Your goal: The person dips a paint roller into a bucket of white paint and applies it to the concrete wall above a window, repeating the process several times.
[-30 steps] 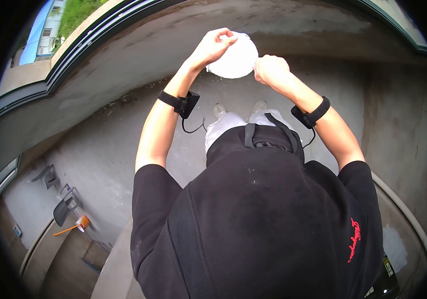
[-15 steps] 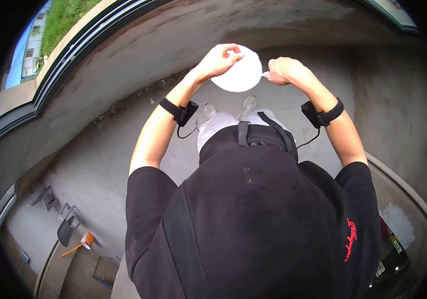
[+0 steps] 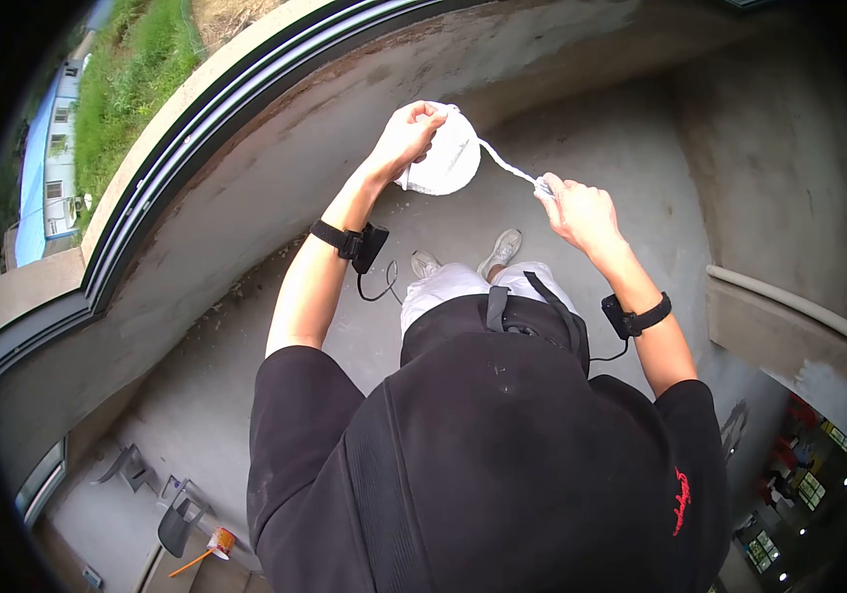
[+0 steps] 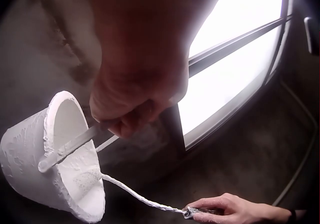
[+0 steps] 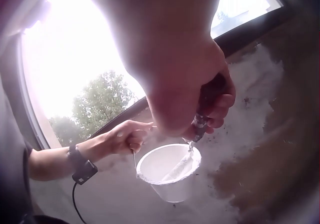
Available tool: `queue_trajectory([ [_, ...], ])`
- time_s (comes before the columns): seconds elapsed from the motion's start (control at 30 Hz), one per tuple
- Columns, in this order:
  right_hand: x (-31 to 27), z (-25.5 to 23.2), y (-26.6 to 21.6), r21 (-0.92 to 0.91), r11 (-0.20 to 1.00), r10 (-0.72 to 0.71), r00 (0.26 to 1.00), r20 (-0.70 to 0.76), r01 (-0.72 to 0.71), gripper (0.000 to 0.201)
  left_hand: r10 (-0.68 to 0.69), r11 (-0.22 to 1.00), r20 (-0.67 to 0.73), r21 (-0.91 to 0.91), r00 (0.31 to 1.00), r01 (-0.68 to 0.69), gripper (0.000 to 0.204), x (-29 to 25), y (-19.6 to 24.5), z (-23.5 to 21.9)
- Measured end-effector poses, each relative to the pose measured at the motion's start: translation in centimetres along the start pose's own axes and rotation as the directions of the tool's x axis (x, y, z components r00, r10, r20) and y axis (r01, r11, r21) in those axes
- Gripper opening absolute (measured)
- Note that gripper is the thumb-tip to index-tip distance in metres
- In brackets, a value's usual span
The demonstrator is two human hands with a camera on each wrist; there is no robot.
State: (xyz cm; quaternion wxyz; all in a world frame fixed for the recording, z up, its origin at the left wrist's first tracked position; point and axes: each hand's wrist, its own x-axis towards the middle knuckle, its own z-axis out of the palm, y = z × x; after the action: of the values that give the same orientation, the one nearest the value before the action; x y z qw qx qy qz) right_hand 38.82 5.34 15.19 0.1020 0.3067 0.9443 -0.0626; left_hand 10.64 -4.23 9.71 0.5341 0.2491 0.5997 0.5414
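Note:
A white-coated bucket (image 3: 458,168) hangs from the left hand (image 3: 408,138), whose fingers curl round its bail (image 4: 70,149). In the left wrist view the bucket (image 4: 25,154) is tilted, its mouth facing right, with white material inside. The right hand (image 3: 581,212) grips the dark handle (image 5: 211,96) of a tool. From that grip a thin, white-coated shaft (image 3: 507,165) runs to the bucket's rim; in the right wrist view a broader white part of the tool lies within the bucket (image 5: 172,190). What the tool's far end looks like is not clear.
Patchy plastered wall (image 3: 344,89) rises ahead, below a window frame (image 3: 176,148). A pipe (image 3: 794,306) runs along the right side. At lower left are a grey chair (image 3: 178,529) and an orange-and-white container (image 3: 221,542) with an orange stick.
The right hand has moved away from the bucket, rightward and down in the head view, and the white shaft now shows between them. The left hand keeps its hold; the head view has shifted.

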Motion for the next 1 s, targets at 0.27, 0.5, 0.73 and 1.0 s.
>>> queue_trajectory([
  [0.27,-1.5,0.8,1.5,0.091,0.992,0.092,0.993,-0.075,-0.085,0.028,-0.012,0.995,-0.066,-0.097,0.998,0.005,0.015,-0.3,0.5,-0.1],
  [0.5,-0.2,-0.3,3.6,0.215,0.974,0.086,0.992,-0.092,-0.065,0.028,-0.053,0.980,-0.200,-0.200,0.978,0.012,0.015,-1.0,1.1,-0.1],
  [0.73,5.0,2.5,4.1,0.635,0.748,0.214,0.976,0.043,-0.192,0.037,-0.018,0.944,-0.434,-0.303,0.901,-0.127,0.016,-1.0,-0.1,-2.1],
  [1.0,15.7,15.2,4.4,0.918,-0.124,0.253,0.883,0.396,-0.376,0.036,-0.027,0.974,-0.570,-0.198,0.821,-0.106,0.016,-0.8,-7.6,-3.2],
])
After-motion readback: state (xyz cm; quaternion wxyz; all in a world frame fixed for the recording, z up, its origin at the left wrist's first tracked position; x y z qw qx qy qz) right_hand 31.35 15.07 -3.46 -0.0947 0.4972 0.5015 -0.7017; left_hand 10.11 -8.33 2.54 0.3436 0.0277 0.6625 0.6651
